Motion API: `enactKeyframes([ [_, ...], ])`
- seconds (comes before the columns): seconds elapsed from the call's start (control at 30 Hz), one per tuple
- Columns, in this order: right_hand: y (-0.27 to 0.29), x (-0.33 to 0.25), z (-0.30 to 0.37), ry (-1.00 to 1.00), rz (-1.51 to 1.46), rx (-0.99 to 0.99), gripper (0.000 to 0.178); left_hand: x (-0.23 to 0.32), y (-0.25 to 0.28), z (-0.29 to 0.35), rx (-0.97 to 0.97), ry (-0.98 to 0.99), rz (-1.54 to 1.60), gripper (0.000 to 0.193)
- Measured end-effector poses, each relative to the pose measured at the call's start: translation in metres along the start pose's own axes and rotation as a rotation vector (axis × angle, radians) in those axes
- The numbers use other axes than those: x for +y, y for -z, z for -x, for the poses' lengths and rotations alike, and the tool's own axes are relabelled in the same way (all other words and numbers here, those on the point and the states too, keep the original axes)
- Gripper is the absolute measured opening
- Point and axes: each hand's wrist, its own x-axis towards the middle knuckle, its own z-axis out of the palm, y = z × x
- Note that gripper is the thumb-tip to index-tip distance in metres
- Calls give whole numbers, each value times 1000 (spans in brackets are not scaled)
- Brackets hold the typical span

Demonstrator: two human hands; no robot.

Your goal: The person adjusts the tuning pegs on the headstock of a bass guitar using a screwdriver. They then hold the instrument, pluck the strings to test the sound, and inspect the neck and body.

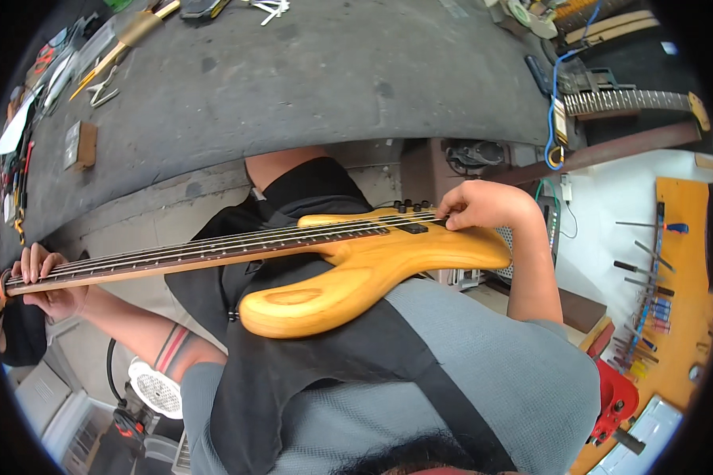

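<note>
An electric bass guitar (309, 299) with a glossy honey-coloured wooden body lies across my lap, its long neck reaching to the left. My left hand (47, 277) is wrapped round the neck close to the headstock, fingers over the strings and thumb side beneath. Curled at the bridge end of the body, my right hand (469, 207) has its fingers and thumb closed together on the strings. Several dark knobs (408, 207) sit just beside it. A dark pickup (412, 229) shows under the strings. The headstock is partly cut off at the picture's rim.
Ahead stands a workbench with a dark grey mat (293, 87). On it lie a small box (80, 146), a spring clamp (103, 89) and other tools. Another fretted neck (626, 103) rests at right. Screwdrivers hang on a wooden board (681, 317), near a red clamp-like tool (615, 400).
</note>
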Motion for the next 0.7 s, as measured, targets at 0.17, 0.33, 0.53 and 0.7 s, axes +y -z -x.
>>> enactKeyframes([
  [0.17, 11, 36, 6, 14, -239, -44, 22, 9, 8, 8, 59, 5, -41, 57],
  [0.33, -5, 48, 12, 111, -336, 19, 30, 20, 22, 16, 131, 10, -27, 57],
  [0.53, -10, 42, 25, 140, -267, 21, 42, 29, 33, 29, 156, 5, 14, 50],
  [0.7, -11, 42, 29, 110, -301, 24, 41, 34, 34, 37, 189, -8, -18, 49],
])
